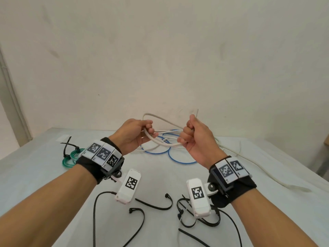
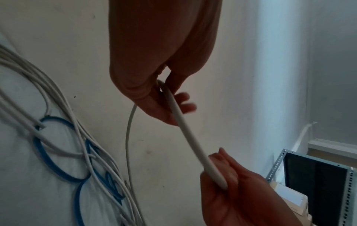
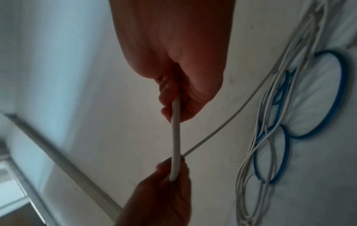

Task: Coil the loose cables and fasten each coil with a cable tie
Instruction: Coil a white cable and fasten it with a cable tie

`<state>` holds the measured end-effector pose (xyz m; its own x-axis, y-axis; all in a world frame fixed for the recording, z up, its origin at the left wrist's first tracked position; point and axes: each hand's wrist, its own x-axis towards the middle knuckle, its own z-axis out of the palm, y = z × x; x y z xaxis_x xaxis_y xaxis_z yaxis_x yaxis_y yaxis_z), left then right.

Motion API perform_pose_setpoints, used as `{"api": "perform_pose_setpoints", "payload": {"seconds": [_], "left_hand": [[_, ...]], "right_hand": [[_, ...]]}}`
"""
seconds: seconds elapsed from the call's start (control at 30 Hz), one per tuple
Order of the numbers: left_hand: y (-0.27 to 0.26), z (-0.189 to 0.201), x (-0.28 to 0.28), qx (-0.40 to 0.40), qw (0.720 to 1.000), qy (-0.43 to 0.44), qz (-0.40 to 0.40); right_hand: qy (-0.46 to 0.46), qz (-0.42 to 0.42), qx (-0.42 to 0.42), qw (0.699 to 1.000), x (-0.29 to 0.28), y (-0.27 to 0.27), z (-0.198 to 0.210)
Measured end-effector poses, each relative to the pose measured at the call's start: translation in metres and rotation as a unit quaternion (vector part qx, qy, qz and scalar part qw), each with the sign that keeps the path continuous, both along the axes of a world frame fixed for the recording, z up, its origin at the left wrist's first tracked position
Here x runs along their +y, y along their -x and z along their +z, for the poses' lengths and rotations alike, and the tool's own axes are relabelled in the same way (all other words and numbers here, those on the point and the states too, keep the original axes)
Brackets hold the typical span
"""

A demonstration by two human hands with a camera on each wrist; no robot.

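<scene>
I hold a thick white cable (image 1: 164,142) up above the table between both hands. My left hand (image 1: 147,130) grips it with curled fingers, and a loop of it arches over to my right hand (image 1: 186,135), which also grips it in a fist. A short end sticks up above the right fist. In the left wrist view the white cable (image 2: 185,130) runs from my left hand (image 2: 164,94) down to my right hand (image 2: 228,175). In the right wrist view the white cable (image 3: 176,137) spans from my right hand (image 3: 177,99) to my left hand (image 3: 172,175).
On the table (image 1: 44,179), a blue cable (image 1: 179,160) and thin white cables lie tangled beneath my hands. A green coil (image 1: 71,158) bound with a black tie sits at the left. Several loose black cable ties (image 1: 154,205) lie near the front. The thick cable trails off right.
</scene>
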<state>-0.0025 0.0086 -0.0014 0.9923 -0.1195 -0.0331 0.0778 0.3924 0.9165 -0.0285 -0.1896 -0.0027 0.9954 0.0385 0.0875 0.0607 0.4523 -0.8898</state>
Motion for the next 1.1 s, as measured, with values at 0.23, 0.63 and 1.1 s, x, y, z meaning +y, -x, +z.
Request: {"api": "perform_pose_setpoints", "payload": {"seconds": [0.23, 0.63, 1.1], "left_hand": [[0.013, 0.014, -0.016, -0.087, 0.975, -0.198, -0.039], [0.004, -0.002, -0.021, -0.258, 0.778, -0.571, -0.043], [-0.001, -0.013, -0.011, -0.206, 0.743, -0.634, 0.056]], "right_hand": [[0.42, 0.036, -0.015, 0.907, -0.005, -0.005, -0.017], [0.784, 0.031, -0.123, 0.608, 0.003, -0.011, 0.01], [0.247, 0.066, 0.004, 0.967, -0.019, -0.016, -0.002]]}}
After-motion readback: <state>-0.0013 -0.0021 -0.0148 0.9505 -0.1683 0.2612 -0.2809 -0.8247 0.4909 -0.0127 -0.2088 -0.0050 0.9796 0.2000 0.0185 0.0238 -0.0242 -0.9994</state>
